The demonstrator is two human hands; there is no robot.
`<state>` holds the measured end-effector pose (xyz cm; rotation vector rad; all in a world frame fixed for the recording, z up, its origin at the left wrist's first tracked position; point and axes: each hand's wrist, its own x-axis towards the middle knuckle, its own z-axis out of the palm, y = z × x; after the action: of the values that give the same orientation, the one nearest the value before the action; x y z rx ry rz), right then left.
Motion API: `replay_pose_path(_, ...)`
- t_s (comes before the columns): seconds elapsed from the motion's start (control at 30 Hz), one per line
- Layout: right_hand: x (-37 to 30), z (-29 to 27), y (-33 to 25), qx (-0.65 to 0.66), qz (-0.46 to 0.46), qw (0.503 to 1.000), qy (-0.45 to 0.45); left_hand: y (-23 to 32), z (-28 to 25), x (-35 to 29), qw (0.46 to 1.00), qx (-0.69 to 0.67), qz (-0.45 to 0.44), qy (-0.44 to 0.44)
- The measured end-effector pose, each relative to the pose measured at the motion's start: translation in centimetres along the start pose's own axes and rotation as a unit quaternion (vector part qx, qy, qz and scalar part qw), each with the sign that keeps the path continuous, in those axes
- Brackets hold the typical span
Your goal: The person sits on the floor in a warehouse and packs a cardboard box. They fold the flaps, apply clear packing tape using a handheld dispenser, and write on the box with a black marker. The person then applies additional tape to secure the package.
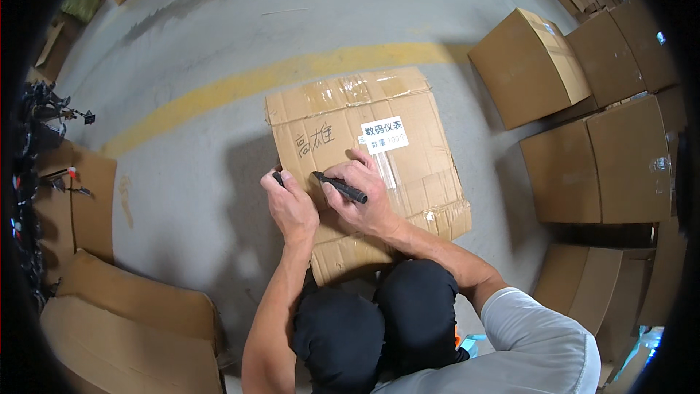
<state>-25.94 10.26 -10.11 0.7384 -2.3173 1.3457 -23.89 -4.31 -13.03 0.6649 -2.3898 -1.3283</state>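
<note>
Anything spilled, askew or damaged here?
Yes: a ragged dark smear on the grey floor beyond the yellow line, cause unclear. Also, the carton under the marker has patchy, wrinkled tape along its edges, so it looks reused.

1 yellow stripe (306, 66) crosses the grey floor (168, 226) between stacked cartons (565, 175) and black wiring (35, 120).

marker (345, 190) in right hand (366, 188), taped box (419, 171) beneath

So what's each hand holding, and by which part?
Right hand: a black marker, near its writing end. Left hand: a small black piece, perhaps the cap, held part unclear.
</note>
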Motion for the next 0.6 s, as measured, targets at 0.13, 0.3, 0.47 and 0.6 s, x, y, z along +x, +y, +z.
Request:
replay_pose_path(0.13,-0.06,-0.09,-0.09,-0.003,0.011,1.0,-0.007,0.0,-0.05,0.03,1.0,0.0,-0.008,-0.008)
replay_pose_path(0.3,-0.03,-0.17,-0.15,0.012,0.009,0.999,-0.03,-0.12,0.04,0.04,1.0,-0.002,-0.01,-0.008)
replay_pose_path(0.47,-0.12,-0.16,-0.21,0.02,0.005,0.999,-0.039,-0.51,0.18,0.06,1.0,-0.018,0.001,-0.001)
replay_pose_path(0.6,-0.11,-0.14,-0.2,0.012,0.001,0.999,-0.037,-0.53,0.07,0.15,1.0,-0.016,0.003,-0.002)
